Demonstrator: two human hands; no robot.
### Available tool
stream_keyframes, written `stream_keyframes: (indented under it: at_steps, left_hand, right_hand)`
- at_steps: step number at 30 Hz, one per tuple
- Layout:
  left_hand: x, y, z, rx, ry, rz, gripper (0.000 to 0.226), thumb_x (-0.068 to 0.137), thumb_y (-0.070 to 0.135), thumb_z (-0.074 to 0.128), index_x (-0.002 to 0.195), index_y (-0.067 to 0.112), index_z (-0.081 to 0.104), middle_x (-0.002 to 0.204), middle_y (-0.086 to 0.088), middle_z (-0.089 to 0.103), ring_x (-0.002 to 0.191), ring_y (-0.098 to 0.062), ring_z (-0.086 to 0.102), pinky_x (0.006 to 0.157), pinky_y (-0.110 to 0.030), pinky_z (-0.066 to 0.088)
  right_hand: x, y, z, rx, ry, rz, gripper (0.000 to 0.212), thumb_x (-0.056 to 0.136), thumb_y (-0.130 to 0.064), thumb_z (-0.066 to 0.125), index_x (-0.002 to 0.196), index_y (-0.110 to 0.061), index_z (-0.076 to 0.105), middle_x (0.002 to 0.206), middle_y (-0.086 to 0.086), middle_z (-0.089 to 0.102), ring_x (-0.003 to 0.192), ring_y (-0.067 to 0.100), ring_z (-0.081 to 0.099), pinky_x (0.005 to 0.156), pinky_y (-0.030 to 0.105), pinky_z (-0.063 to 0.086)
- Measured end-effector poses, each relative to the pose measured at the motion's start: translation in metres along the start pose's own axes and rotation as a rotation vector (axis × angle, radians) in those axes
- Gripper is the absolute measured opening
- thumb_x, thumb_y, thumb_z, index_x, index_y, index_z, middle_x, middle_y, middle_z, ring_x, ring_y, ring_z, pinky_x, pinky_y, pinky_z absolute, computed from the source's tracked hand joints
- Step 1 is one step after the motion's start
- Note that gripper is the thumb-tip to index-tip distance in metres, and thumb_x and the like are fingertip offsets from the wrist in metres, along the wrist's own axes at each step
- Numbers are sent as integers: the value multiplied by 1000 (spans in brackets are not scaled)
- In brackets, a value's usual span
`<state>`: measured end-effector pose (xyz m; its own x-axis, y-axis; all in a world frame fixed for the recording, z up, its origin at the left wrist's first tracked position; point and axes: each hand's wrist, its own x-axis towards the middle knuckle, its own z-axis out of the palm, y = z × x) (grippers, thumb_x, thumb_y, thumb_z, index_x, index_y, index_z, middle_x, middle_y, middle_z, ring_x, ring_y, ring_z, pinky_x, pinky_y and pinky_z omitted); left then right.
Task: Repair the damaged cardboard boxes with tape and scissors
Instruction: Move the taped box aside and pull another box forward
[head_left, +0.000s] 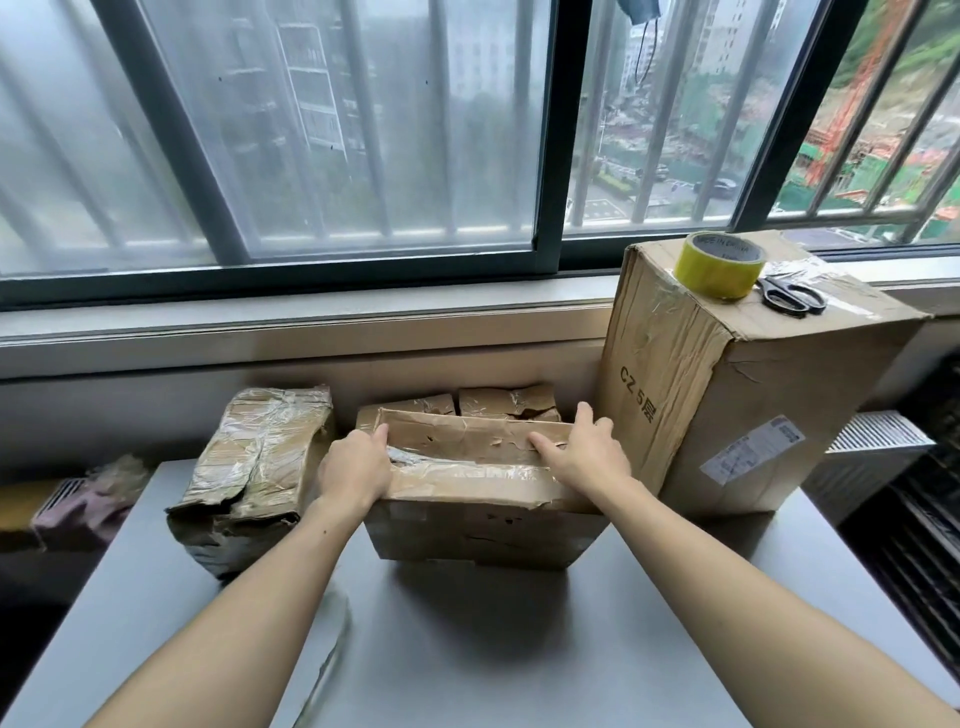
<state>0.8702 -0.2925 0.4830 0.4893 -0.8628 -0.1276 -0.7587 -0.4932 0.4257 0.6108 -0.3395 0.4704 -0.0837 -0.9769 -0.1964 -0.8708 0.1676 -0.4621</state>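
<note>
**What you are not seeing**

Your left hand (355, 470) is covering the near-left corner of the middle box (483, 525), and your right hand (582, 454) is hiding its right end. The tape roll (719, 266) is blocking the scissors' (792, 296) blades. The tall box (737, 395) is carrying a label (751, 450) too small to read. The top edge is cropping the mask (640, 11) hanging at the window.

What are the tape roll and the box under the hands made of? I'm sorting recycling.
Tape roll: glossy yellowish plastic film, apparently, on a printed core. Middle box: matte brown cardboard, creased and torn, with shiny clear tape strips.
</note>
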Motion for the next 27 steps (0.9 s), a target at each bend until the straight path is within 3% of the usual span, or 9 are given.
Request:
stream_keyframes:
  at_steps: [4, 9, 15, 16, 18, 20, 22, 24, 27]
  left_hand:
    - [-1, -4, -2, -99, 77, -24, 64, 102, 52, 32, 108, -2, 65, 115, -27, 65, 109, -43, 59, 91, -42, 45]
    - [-15, 5, -3, -206, 24, -6, 60, 93, 53, 56, 127, 5, 43, 123, -19, 63, 116, -38, 57, 90, -38, 43]
    - [-3, -6, -8, -431, -9, -17, 63, 83, 59, 67, 121, 12, 47, 121, -10, 59, 112, -28, 56, 92, -38, 45]
    - [-3, -8, -8, -481, -26, -7, 63, 82, 59, 67, 122, 14, 47, 120, -8, 59, 111, -26, 56, 95, -40, 47]
    - [-6, -8, -8, -548, -53, 44, 62, 83, 57, 69, 127, 18, 47, 120, -2, 58, 110, -21, 55, 96, -38, 47]
    - [-8, -5, -7, -559, -85, 109, 61, 85, 51, 71, 131, 20, 46, 120, 4, 55, 111, -16, 54, 94, -32, 45]
    - [-7, -2, -5, -576, -112, 163, 60, 87, 41, 72, 136, 20, 44, 125, 5, 53, 115, -13, 53, 97, -29, 43]
    - [-5, 0, -1, -608, -121, 206, 55, 89, 29, 70, 137, 20, 45, 131, 3, 54, 119, -11, 52, 102, -28, 43]
    - [-8, 3, 2, -657, -131, 276, 45, 92, 15, 65, 135, 19, 49, 128, 2, 57, 122, -10, 52, 102, -25, 41]
  right_hand:
    - [-10, 8, 1, 56, 90, -110, 79, 90, -59, 61, 149, -17, 29, 140, 15, 39, 122, 38, 53, 99, 44, 46]
    - [-16, 11, 2, 185, 167, -59, 76, 86, -50, 72, 142, -15, 34, 140, 12, 32, 111, 35, 59, 95, 41, 49]
    - [-5, 19, -10, 271, 210, 66, 15, 94, -23, 61, 103, -13, 54, 118, 13, 53, 88, 21, 50, 76, 32, 40]
    - [-3, 21, -8, 273, 184, 63, 14, 96, -27, 58, 100, -13, 57, 118, 12, 57, 90, 20, 50, 76, 31, 40]
    - [-1, 19, -5, 237, 112, 36, 42, 97, -51, 48, 104, -13, 65, 118, 9, 64, 98, 22, 55, 83, 34, 45]
    - [-4, 11, -5, -15, 114, -61, 80, 88, -81, 25, 110, -20, 72, 120, 3, 66, 114, 27, 56, 102, 47, 43]
    - [-7, 4, -6, -233, 140, -261, 90, 81, -90, 16, 110, -26, 73, 118, -3, 67, 119, 25, 56, 105, 51, 37]
    - [-8, -1, -4, -240, 84, -477, 71, 85, -83, 36, 113, -27, 69, 118, -5, 67, 112, 24, 60, 95, 43, 46]
    - [-7, 0, 3, -124, -4, -583, 39, 94, -60, 53, 107, -26, 66, 109, -6, 67, 105, 24, 60, 86, 40, 50]
